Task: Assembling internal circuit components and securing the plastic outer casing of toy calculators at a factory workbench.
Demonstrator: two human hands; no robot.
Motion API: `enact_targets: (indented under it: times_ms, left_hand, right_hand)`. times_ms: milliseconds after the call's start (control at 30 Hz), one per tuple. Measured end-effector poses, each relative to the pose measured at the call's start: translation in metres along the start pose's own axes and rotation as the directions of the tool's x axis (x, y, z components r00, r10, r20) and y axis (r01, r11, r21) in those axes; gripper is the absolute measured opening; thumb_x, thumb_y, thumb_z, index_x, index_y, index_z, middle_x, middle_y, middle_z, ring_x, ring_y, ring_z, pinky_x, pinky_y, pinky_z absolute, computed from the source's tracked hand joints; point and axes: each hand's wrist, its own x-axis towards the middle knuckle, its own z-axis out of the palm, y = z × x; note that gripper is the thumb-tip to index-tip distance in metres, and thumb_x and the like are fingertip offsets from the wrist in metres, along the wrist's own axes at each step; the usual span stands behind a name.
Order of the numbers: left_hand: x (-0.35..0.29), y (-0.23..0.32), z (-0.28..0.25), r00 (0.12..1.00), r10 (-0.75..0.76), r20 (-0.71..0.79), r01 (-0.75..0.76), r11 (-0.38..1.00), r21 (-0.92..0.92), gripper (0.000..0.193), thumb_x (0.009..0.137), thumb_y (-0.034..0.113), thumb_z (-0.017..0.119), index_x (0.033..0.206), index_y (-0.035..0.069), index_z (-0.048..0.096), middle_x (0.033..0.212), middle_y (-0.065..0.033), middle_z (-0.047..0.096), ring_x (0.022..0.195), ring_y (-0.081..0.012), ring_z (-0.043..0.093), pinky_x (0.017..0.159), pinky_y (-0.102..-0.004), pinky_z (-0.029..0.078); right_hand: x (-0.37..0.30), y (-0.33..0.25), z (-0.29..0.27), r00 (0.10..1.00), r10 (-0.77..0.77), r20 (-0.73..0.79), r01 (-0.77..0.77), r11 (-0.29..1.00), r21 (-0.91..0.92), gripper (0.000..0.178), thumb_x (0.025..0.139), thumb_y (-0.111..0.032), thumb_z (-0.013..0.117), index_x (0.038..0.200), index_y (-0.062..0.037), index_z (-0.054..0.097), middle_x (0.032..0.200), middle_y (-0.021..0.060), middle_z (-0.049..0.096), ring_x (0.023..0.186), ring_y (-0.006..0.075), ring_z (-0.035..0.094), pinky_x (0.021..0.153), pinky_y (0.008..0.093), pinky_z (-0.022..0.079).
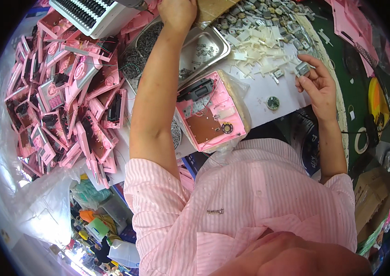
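Observation:
In my right hand (317, 85) a small silver motor (302, 69) is pinched between thumb and fingers, above the right part of the table. My left arm stretches far forward. The left hand (177, 14) is at the top edge of the view, beside a brown board (213, 10); its fingers are cut off there. Between my arms an open pink plastic housing (225, 103) lies tilted on a padded block. Inside show a black mechanism (198, 90), thin wires and a round black part with a yellowish ring (227, 127). A small round greenish part (273, 102) lies to its right.
Pink housings (66, 96) are heaped at the left. Steel trays (211, 46) with tiny dark parts stand beyond the housing. White plastic pieces (259, 50) and motors (273, 16) are piled at the far right. A white rack (96, 16) and a dark tool (136, 4) are at the far left.

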Motion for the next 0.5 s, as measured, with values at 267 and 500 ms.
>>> enact_targets:
  times_ms: [267, 500]
  left_hand:
    - [-0.016, 0.043, -0.057, 0.983, 0.158, -0.094, -0.171, 0.973, -0.156, 0.013, 0.087, 0.003, 0.062, 0.098, -0.001, 0.059, 0.1, -0.02, 0.061, 0.091, -0.04, 0.06, 0.081, -0.0459, 0.049]
    - [-0.137, 0.133, -0.147, 0.957, -0.036, 0.288, 0.21, 0.772, -0.6, 0.013, 0.089, -0.001, 0.067, 0.101, 0.0, 0.065, 0.09, -0.0105, 0.066, 0.07, -0.0155, 0.063, 0.063, -0.0265, 0.051]
  right_hand:
    - [-0.015, -0.004, 0.009, 0.964, 0.166, 0.209, -0.106, 0.957, -0.27, 0.041, 0.089, -0.003, 0.065, 0.13, -0.0015, 0.061, 0.077, -0.0047, 0.053, 0.071, 0.0021, 0.049, 0.064, 0.0193, 0.039]
    - [-0.022, 0.012, 0.004, 0.914, 0.289, 0.284, -0.114, 0.856, -0.504, 0.034, 0.087, 0.0, 0.061, 0.121, -0.0018, 0.065, 0.074, -0.0028, 0.056, 0.068, 0.0037, 0.049, 0.062, 0.0204, 0.041]
